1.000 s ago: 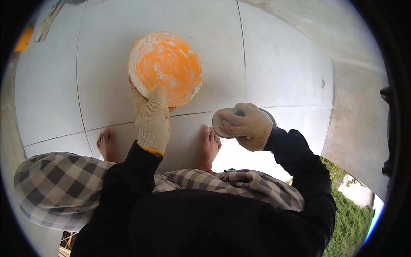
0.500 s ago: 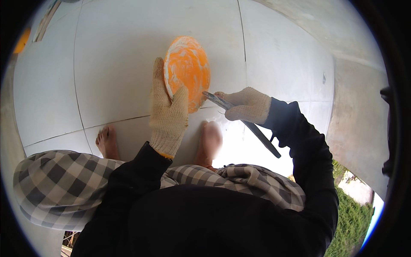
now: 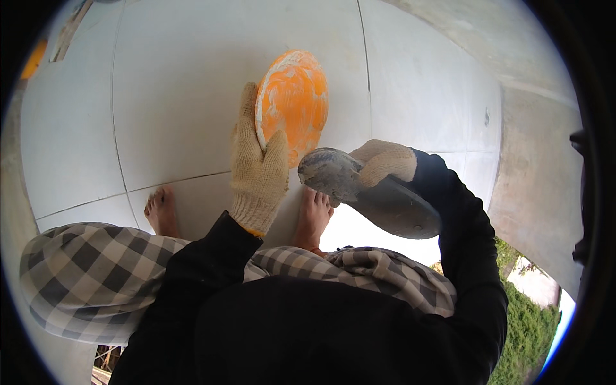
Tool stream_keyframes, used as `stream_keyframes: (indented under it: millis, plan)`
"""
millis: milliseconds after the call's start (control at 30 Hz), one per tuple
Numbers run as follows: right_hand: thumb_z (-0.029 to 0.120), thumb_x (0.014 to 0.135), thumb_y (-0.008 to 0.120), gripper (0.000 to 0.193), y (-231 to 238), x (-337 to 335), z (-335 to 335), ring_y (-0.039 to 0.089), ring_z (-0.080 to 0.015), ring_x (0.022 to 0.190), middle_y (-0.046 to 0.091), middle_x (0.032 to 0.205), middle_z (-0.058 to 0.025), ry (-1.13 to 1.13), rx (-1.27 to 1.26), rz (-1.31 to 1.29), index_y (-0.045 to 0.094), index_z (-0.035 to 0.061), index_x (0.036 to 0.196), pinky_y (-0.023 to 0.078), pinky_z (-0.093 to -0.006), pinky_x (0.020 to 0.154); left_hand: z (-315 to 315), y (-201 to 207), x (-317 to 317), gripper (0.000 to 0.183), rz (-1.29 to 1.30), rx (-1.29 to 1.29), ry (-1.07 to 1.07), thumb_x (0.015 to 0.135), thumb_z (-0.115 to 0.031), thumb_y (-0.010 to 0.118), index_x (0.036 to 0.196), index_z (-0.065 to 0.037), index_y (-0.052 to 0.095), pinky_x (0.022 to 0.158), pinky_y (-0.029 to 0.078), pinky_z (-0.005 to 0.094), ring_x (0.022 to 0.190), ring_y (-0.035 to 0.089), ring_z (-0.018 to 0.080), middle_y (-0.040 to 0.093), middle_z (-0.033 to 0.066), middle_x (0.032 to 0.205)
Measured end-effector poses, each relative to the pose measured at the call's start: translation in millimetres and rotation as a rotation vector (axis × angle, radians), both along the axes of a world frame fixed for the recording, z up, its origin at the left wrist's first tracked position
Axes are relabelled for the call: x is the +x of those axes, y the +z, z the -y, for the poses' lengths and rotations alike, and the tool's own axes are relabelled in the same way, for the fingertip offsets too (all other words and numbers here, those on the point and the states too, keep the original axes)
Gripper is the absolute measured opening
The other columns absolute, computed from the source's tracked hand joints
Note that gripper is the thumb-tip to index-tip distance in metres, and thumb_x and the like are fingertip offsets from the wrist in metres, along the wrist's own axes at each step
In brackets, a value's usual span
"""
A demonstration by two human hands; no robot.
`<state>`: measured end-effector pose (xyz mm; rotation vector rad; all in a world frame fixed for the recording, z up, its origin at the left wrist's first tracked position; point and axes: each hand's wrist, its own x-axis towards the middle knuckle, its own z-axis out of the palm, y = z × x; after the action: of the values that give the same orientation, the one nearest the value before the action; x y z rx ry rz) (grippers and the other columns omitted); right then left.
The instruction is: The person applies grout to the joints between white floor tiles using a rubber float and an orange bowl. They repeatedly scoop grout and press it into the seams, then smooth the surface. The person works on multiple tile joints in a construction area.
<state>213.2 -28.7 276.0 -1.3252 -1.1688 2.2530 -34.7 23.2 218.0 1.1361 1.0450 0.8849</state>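
Observation:
My left hand (image 3: 260, 176), in a cream knitted glove, is closed on the left rim of an orange plastic dish (image 3: 295, 96). Whitish paste is smeared across the dish, which is held tilted above the tiles. My gloved right hand (image 3: 387, 160) grips what looks like a dark grey flip-flop sole (image 3: 401, 208) around its narrower middle. Its broad face shows, and the pale, paste-stained rounded end lies close to the dish's lower right edge. Whether the two touch I cannot tell.
Large pale floor tiles (image 3: 179, 83) with dark joints spread beneath me. My bare feet (image 3: 314, 218) stand below the dish. A wooden strip (image 3: 70, 32) and an orange object (image 3: 33, 61) lie at the far left. On the right runs a grey concrete ledge (image 3: 539, 160), with greenery beyond.
The grey sole has turned from nearly edge-on to showing its broad face, while my right hand has rolled and shifted slightly right. My left hand has carried the dish a little right.

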Motion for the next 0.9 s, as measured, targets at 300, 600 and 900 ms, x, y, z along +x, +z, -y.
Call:
stream_keyframes:
  millis: [300,600,900]
  plan:
    - [0.034,0.099,0.064,0.04,16,19,-11,0.073,-0.0191,0.09,0.075,0.096,-0.0175,-0.049,0.164,0.276,0.068,-0.0043,0.109,0.058,-0.0325,0.08,0,10,3,0.063,0.189,-0.142,0.008,0.102,-0.013,0.052,0.157,0.002,0.025,0.119,0.031,0.0388,0.145,0.037,0.028,0.035,0.0196,0.156]
    - [0.035,0.098,0.065,0.043,-12,-3,-8,0.07,-0.0218,0.089,0.074,0.103,-0.0168,-0.008,0.195,0.085,0.069,-0.0032,0.117,0.056,-0.0345,0.082,2,9,1,0.063,0.257,-0.078,-0.022,0.102,-0.01,0.05,0.158,0.0,0.022,0.12,0.031,0.0394,0.145,0.036,0.029,0.034,0.0194,0.156]
    - [0.023,0.086,0.07,0.047,14,88,17,0.07,-0.0269,0.098,0.074,0.108,-0.0158,-0.361,0.088,0.462,0.062,-0.0025,0.124,0.054,-0.0383,0.091,-15,-18,-20,0.063,0.388,-0.568,0.373,0.1,-0.013,0.059,0.153,-0.007,0.027,0.101,0.055,0.0445,0.132,0.052,0.0309,0.042,0.0174,0.147]
